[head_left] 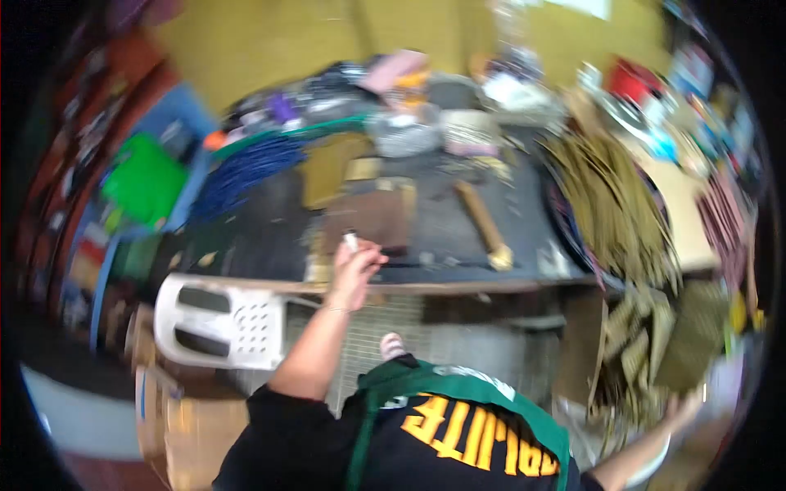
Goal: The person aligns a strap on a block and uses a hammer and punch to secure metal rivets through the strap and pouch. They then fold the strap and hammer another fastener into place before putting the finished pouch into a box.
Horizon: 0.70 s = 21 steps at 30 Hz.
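Observation:
My left hand is over the front edge of the dark worktable, its fingers closed round a small white object with a dark tip. Just beyond it lies a flat brown piece, with olive pieces behind. To the right on the table rests a brown stick-like tool. My right hand is low at the far right, beside hanging olive strips; it is blurred, and its fingers cannot be made out.
Dark blue strips and a blue crate holding a green bag are at the left. A white plastic chair stands before the table. Olive strips lie on the right side. Bags and bundles line the back.

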Tool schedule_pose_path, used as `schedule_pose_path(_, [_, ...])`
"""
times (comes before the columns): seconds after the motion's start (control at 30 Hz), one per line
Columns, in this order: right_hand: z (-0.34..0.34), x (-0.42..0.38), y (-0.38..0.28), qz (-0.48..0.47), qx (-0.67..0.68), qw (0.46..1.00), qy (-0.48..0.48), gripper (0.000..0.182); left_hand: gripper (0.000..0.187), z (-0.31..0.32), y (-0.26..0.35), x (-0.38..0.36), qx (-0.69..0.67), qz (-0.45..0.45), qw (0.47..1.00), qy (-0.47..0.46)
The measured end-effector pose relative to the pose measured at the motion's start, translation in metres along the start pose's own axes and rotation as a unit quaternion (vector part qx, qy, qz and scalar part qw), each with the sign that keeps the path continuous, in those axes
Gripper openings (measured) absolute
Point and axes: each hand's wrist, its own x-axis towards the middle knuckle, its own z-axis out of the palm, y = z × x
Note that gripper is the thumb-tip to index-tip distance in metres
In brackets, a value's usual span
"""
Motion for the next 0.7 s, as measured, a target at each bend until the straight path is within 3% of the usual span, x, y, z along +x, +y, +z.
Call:
schedule_pose_path(0.03, [-0.043,0.019,0.05,0.245,0.236,0.933,0.119,0.037,0.016,-0.016,0.003,0.004,0.008,0.029,0.999,0.027])
schedule_pose_path(0.07, [-0.009,0.011,0.007,0.264,0.185,0.926,0.198,0.034,0.016,-0.029,0.005,0.012,0.017,0.049,0.998,0.043])
schedule_pose_path(0.2, [0.073,0.042,0.016,0.271,0.19,0.938,0.106,0.032,0.012,-0.068,0.016,0.043,0.046,0.091,0.987,0.124])
schedule_pose_path(0.27, [0.092,0.044,0.019,0.275,0.174,0.943,0.073,0.031,0.012,-0.101,0.013,0.08,0.16,0.094,0.973,0.141])
schedule_pose_path(0.33, [0.098,0.038,0.026,0.28,0.149,0.947,0.048,0.03,0.016,-0.111,0.021,0.106,0.185,0.103,0.96,0.183])
schedule_pose_path(0.47, [0.093,-0.005,0.044,0.304,0.091,0.948,0.024,0.027,0.03,-0.137,0.031,0.173,0.413,0.087,0.862,0.282])
schedule_pose_path(0.7, [0.084,-0.108,0.043,0.344,-0.013,0.938,0.033,0.024,0.034,-0.174,0.032,0.285,0.498,0.072,0.833,0.228])
